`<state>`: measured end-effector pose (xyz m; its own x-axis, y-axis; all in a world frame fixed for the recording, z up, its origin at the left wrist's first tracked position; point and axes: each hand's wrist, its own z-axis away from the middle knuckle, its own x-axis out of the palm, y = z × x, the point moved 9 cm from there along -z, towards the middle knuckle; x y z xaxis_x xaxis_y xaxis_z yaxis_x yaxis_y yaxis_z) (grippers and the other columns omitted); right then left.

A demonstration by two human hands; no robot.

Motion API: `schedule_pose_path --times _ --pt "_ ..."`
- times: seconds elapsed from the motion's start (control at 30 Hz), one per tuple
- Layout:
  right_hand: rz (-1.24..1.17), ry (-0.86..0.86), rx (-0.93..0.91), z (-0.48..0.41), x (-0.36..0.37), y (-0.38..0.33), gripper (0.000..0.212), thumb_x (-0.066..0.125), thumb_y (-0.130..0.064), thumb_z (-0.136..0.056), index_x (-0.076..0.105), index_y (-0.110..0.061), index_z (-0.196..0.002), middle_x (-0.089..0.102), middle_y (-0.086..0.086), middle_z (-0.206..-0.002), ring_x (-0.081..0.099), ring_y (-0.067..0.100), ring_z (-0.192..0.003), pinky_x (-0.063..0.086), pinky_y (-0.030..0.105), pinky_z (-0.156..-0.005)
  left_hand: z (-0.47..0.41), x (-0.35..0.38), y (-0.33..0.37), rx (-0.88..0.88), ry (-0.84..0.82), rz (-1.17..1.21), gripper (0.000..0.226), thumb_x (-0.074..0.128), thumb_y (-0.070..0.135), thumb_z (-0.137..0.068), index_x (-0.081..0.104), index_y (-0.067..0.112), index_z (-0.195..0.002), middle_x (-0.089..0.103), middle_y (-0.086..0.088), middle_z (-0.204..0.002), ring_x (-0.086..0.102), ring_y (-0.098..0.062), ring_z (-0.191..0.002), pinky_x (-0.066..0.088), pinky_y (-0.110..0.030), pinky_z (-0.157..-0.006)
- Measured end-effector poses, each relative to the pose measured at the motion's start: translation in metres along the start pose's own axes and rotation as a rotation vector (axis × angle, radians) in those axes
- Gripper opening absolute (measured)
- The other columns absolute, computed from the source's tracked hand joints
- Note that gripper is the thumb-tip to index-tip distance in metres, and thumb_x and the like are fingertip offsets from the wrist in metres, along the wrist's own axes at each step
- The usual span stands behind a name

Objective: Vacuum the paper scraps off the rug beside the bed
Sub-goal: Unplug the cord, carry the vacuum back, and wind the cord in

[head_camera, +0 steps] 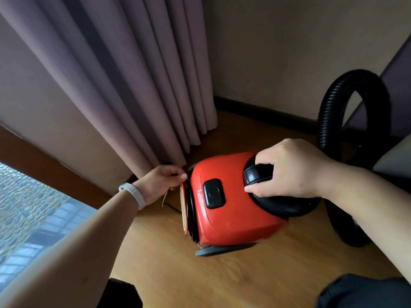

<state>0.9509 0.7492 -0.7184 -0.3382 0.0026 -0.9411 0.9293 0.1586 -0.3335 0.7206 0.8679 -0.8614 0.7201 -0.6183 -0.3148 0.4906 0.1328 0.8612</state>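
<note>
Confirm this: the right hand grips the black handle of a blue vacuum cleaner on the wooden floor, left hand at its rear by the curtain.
Not quite: the head view shows the vacuum cleaner is red, not blue. The right hand grips its black handle on the wooden floor, left hand at its rear by the curtain.

Gap left of vacuum is pinched by curtain hanging just beside it; right side is blocked by hose loop. Open floor is left in front.
</note>
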Motion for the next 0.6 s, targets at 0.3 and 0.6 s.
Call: schedule_pose_path --times 0.3,0.6 --pt "-0.092 0.01 0.223 0.0 0.005 0.035 0.051 0.071 -0.067 -0.057 0.061 -0.017 -0.063 0.059 -0.003 -0.058 0.057 0.015 -0.061 0.048 0.035 -0.06 0.003 0.016 -0.047 -0.111 0.094 0.129 0.023 0.051 0.016 -0.101 0.072 0.016 -0.091 0.058 -0.008 -0.069 0.051 -0.02 -0.064 0.041 -0.038 -0.068" --pt "-0.097 0.085 0.362 0.002 0.001 0.063 0.054 0.075 -0.064 -0.062 0.055 -0.014 -0.06 0.053 -0.002 -0.055 0.053 0.016 -0.057 0.039 0.032 -0.053 0.003 0.044 -0.036 -0.072 0.067 -0.234 0.024 0.048 0.008 -0.098 0.066 0.005 -0.083 0.061 -0.003 -0.06 0.054 -0.016 -0.051 0.045 -0.031 -0.057"
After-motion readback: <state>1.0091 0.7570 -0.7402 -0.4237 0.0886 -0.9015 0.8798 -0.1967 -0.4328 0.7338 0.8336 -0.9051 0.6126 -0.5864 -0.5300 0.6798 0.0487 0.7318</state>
